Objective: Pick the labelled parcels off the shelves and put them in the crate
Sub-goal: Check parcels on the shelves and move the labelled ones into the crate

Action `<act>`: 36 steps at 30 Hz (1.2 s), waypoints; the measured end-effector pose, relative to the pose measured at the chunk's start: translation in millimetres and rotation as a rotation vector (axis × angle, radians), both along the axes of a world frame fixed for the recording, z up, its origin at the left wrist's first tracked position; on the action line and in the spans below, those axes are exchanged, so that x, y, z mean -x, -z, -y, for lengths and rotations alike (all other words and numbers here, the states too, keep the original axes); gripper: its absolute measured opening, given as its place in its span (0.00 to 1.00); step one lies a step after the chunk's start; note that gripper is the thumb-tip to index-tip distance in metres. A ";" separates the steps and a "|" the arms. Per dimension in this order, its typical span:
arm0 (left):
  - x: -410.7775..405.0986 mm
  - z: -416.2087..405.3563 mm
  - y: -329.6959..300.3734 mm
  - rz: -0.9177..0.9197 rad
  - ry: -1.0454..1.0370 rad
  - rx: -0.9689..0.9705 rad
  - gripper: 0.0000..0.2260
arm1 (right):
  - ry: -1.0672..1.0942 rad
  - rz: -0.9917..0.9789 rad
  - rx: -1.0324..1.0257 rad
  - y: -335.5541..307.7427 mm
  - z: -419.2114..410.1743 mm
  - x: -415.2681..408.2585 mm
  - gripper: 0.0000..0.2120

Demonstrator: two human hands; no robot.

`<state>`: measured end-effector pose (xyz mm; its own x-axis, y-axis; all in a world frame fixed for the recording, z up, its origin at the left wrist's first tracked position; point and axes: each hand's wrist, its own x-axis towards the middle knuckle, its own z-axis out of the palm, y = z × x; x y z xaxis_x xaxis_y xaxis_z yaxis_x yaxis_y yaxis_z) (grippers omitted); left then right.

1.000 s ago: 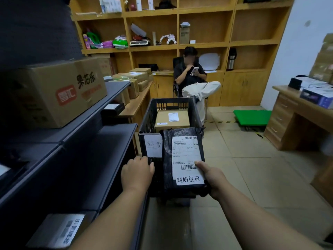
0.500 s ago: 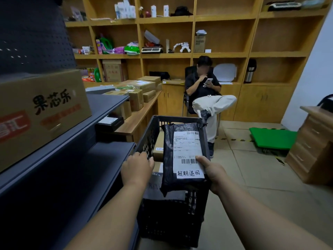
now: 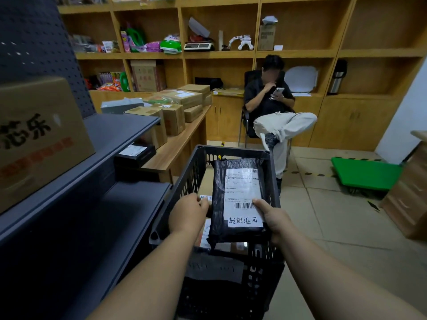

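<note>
A black plastic-wrapped parcel [image 3: 218, 204] with a white barcode label and handwritten characters hangs tilted over the open top of the black slatted crate [image 3: 184, 181]. My right hand [image 3: 275, 220] grips its right side, thumb pressed on the label. My left hand [image 3: 188, 213] is curled at the parcel's left edge, inside the crate's rim. A labelled brown cardboard parcel [image 3: 205, 184] lies in the crate below, mostly hidden. Another labelled black parcel [image 3: 136, 152] sits on the grey shelves [image 3: 120, 132] to my left.
A large printed carton [image 3: 39, 139] stands on the upper grey shelf. A wooden bench [image 3: 178, 144] behind the crate carries several cardboard boxes. A seated person [image 3: 275, 112] with a phone is just beyond the crate. A green flat trolley [image 3: 365, 174] lies on the tiled floor, right.
Both hands have carried the black parcel forward from the crate's near wall to above its opening. The view has come closer to the crate and tilted up.
</note>
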<state>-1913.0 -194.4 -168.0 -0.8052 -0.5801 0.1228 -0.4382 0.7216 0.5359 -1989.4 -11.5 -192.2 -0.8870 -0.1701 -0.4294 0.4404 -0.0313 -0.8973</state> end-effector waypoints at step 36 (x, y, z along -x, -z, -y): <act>216.9 85.9 96.1 -0.017 -0.281 -0.957 0.12 | 0.006 0.201 -0.235 89.9 125.5 195.4 0.21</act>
